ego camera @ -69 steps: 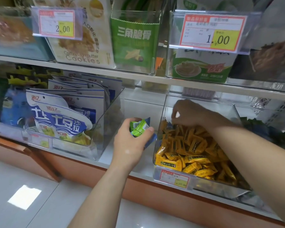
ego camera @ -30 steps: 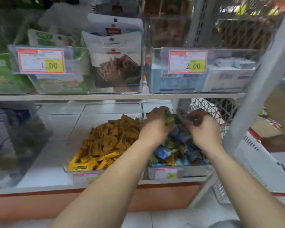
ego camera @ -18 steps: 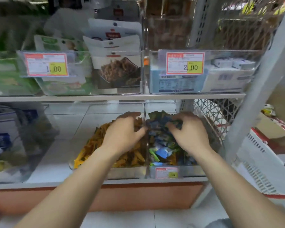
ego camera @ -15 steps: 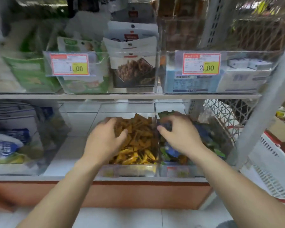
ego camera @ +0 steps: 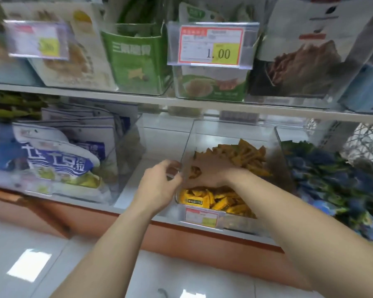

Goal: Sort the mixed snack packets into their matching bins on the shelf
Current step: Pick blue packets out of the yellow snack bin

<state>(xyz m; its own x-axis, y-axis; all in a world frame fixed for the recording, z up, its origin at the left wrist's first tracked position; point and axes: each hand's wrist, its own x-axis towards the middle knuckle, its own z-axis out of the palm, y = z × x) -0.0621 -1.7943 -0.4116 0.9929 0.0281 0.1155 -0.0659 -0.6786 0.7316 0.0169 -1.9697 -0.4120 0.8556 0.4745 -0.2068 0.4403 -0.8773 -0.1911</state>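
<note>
On feed now: two arms, person's own. Left forearm (ego camera: 116,244) bare from wrist to where my view cuts off; long, slim, narrowing toward wrist. Right forearm (ego camera: 289,216) bare as well, reads bulkier, nearer lens, wide-angle stretch on it. Left hand (ego camera: 157,186) bare, knuckle ridges clear, wrist crease just visible. Right hand (ego camera: 205,171) bare, outline soft, smeared by blur; I can't read finger detail there. Both forearms smooth, evenly lit.

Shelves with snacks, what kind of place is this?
Probably a shop. A price tag reading 1.00 hangs on an upper bin, and yellow packets fill a clear bin with its own label.
</note>
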